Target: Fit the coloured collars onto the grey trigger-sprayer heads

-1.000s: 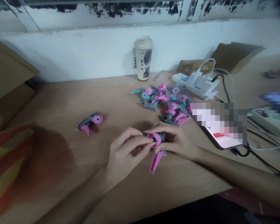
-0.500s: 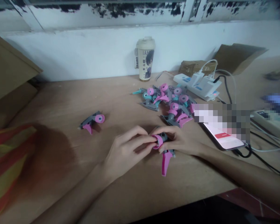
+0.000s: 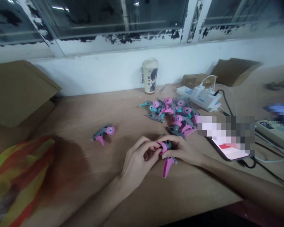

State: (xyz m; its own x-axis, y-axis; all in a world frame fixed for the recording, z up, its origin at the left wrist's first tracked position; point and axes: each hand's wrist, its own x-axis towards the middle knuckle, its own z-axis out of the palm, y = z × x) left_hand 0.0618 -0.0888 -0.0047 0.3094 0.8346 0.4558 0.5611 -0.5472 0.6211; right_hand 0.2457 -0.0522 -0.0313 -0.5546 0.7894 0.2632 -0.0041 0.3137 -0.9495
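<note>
Between my hands is a grey trigger spray head with a pink collar and a pink trigger that hangs downward. My left hand pinches the collar's left side with thumb and fingers; whether a small part sits inside those fingertips is hidden. From the right, my right hand grips the grey body, its fingers over the top and its thumb below. Another grey and pink spray head lies alone to the left. Beyond my hands is a pile of similar spray heads, some with teal parts.
A lidded coffee cup stands by the wall behind the pile. To the right are a phone, a white power strip and cables. Cardboard is at the left, above a red and yellow bag.
The camera view has tilted up, showing more of the window. Both hands keep hold of the spray head; my left hand's fingers look more bent at the collar.
</note>
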